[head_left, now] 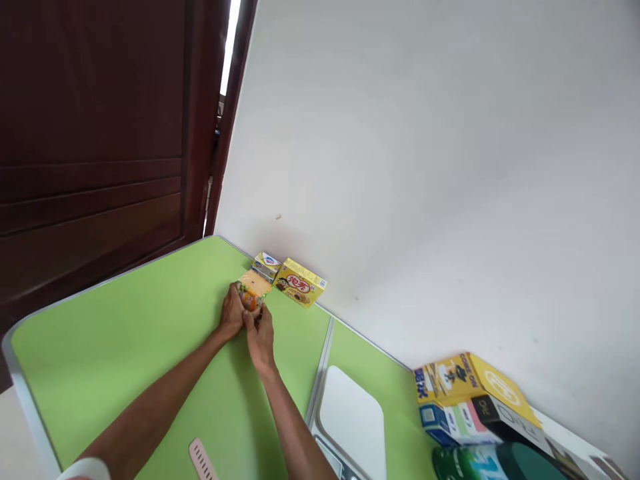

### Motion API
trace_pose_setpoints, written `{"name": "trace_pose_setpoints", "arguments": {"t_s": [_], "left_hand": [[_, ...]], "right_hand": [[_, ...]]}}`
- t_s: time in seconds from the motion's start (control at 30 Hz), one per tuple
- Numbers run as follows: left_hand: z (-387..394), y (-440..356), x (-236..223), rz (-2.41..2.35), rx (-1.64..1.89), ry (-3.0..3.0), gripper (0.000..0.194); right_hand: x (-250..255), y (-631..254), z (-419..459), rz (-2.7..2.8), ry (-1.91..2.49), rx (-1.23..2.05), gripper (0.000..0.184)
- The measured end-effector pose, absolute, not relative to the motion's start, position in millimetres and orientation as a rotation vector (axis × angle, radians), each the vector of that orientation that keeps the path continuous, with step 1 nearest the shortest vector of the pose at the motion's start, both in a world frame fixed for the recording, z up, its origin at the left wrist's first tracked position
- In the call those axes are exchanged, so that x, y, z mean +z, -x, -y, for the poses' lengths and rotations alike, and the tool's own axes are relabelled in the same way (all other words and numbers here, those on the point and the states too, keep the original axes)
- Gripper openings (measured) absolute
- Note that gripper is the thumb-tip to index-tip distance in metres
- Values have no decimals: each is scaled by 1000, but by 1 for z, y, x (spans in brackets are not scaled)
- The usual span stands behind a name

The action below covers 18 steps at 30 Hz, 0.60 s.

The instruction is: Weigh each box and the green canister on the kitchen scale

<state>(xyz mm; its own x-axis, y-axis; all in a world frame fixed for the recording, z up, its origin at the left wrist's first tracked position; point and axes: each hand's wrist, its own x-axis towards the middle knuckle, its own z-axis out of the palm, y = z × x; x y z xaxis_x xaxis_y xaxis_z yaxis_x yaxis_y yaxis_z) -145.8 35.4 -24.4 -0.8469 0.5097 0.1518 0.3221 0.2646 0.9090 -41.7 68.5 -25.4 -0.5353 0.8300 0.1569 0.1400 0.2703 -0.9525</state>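
Note:
Near the far corner of the green table, both my hands hold a small peach-coloured pack (257, 283) with orange and green pictures on its near part. My left hand (231, 312) is closed around the pack's left side. Gripping its near right edge is my right hand (261, 335), with the thumbs close together. Some fingertips are hidden behind the pack. Just past it, against the wall, is a small yellow, white and blue box (267, 264). To the right of that stands a larger yellow box (300, 283) with red lettering.
A white kitchen scale (353, 417) lies right of my right forearm, across from a pink strap (202, 459). At the right are a yellow carton (450, 377), a blue-and-white box (455, 422), a black-and-grey box (515, 420) and a green container (495, 462). A white wall borders the table.

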Motion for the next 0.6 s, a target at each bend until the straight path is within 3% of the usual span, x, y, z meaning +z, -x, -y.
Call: {"name": "trace_pose_setpoints", "arguments": {"t_s": [0.23,0.43,0.6], "left_hand": [[27,76,-2,-2373,1587,-717,39],[9,-5,31,-2254,1730,-1072,77],[-17,-79,34,-2011,1751,-1367,76]], "right_hand": [[1,-19,-10,1940,935,1099,43],[45,-103,-10,1799,1014,972,41],[56,-177,-40,1716,1142,746,44]]}}
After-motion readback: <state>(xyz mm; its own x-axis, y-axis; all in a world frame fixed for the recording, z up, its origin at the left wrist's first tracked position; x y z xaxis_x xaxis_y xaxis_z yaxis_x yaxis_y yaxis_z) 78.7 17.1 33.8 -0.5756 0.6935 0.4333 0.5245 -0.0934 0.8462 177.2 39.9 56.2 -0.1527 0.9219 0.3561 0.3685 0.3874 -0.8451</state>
